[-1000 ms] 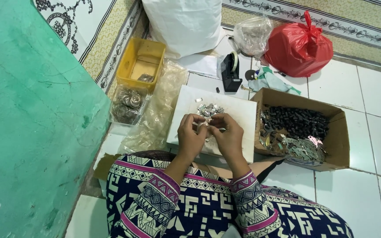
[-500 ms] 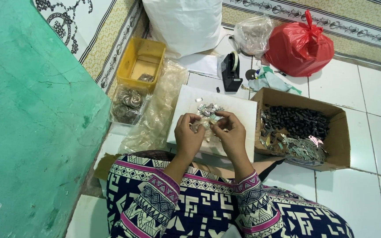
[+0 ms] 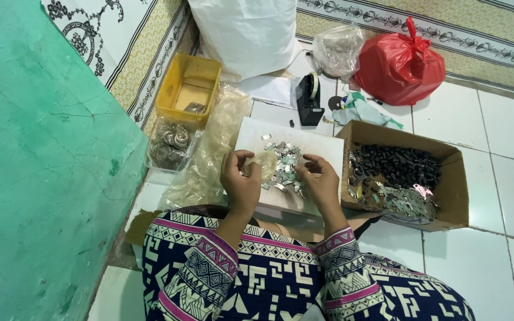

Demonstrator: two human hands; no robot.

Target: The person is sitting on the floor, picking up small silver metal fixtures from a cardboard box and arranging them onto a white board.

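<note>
1. A cardboard box (image 3: 453, 178) is parked on the right, loaded with small black pieces (image 3: 397, 166) at the back and flat silvery bits (image 3: 406, 202) toward the front. A yellow plastic tub (image 3: 188, 89) is set up top left with a few metal bits in it, and a clear bag of round metal parts (image 3: 171, 142) is laid just below it. A tied red bag (image 3: 400, 68), a clear bag (image 3: 337, 47) and a big white sack (image 3: 245, 32) are lined up at the back.
2. A small clear pouch (image 3: 263, 166) is pinched in the left hand (image 3: 240, 183), right at its fingertips, over the white board (image 3: 251, 134). The pile of little silvery pieces (image 3: 284, 163) is spread on that board, between both hands.
3. The left fingers are curled nearly closed round the pouch. The right hand (image 3: 322, 181) is loosely curled, fingertips set down at the pile's edge; whether a piece is actually pinched there can't be made out.
</note>
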